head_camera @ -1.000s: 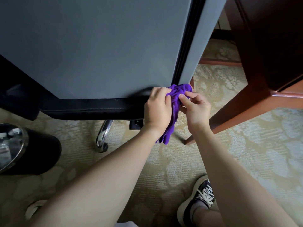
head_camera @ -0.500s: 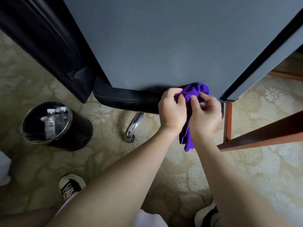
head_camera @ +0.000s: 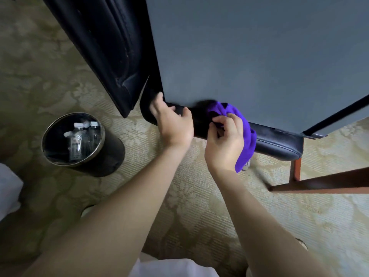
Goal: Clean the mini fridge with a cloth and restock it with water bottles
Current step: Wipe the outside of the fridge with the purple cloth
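Note:
The grey mini fridge [head_camera: 249, 56] fills the upper right, seen from above. My right hand [head_camera: 225, 144] grips a bunched purple cloth [head_camera: 246, 134] against the fridge's near bottom edge. My left hand [head_camera: 173, 124] has let go of the cloth. It rests with fingers spread on the black padded seat [head_camera: 279, 144] at the fridge's lower left corner. Several water bottles [head_camera: 76, 139] with white caps stand in a round black bin [head_camera: 111, 156] on the carpet at the left.
A black padded chair back [head_camera: 103, 47] leans beside the fridge's left side. Reddish wooden furniture legs [head_camera: 319, 182] cross the right. Patterned beige carpet [head_camera: 199, 206] covers the floor. White fabric [head_camera: 8, 188] shows at the left edge.
My left hand released the cloth and moved left to the fridge's corner. My right hand now holds the cloth alone. The view shifted, with the bin nearer the middle.

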A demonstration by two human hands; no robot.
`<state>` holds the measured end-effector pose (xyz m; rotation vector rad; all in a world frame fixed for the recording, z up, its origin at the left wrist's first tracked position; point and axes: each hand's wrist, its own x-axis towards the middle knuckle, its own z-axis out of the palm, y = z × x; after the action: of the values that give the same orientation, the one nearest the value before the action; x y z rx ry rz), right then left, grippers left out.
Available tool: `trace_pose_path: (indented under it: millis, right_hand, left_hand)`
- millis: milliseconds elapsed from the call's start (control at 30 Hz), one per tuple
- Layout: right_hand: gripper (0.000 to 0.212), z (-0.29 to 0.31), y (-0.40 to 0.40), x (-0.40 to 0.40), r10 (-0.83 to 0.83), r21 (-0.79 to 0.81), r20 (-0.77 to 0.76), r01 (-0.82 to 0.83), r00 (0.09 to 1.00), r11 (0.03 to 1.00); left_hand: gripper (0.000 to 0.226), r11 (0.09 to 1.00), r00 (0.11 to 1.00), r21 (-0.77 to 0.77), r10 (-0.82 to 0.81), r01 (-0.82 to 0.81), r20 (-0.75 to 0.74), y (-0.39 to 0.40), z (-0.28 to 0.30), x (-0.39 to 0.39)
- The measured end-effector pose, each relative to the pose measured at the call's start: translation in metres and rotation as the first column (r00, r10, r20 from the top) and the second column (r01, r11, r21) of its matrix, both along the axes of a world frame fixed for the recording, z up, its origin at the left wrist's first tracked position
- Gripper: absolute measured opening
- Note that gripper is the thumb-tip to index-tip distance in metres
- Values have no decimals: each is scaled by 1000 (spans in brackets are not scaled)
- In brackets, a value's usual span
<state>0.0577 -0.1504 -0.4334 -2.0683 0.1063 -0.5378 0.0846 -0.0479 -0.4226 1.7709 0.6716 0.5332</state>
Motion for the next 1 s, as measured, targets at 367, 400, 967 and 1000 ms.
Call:
trace_pose_path:
  millis: [367,400,967,1000]
  right_hand:
    - [23,-9,42,18,197,-205,136,-167,971,964]
    - [24,-9,46,20,221,-205,142,-189,965,960]
    - [12,6,74,40,578,-261,137,-534,804,804]
    - [13,5,71,39,584,-302,132,-529,801,793]
  left_hand:
    - [78,976,962,-111,-205,187,-183,59,-14,25]
    - [77,973,959,-121,-218,198,-180,59,-13,25]
    - [33,799,980,-567,-170,200,107,50,-3,8]
    - [34,809,979,-551,-176,204,104,49,-3,7]
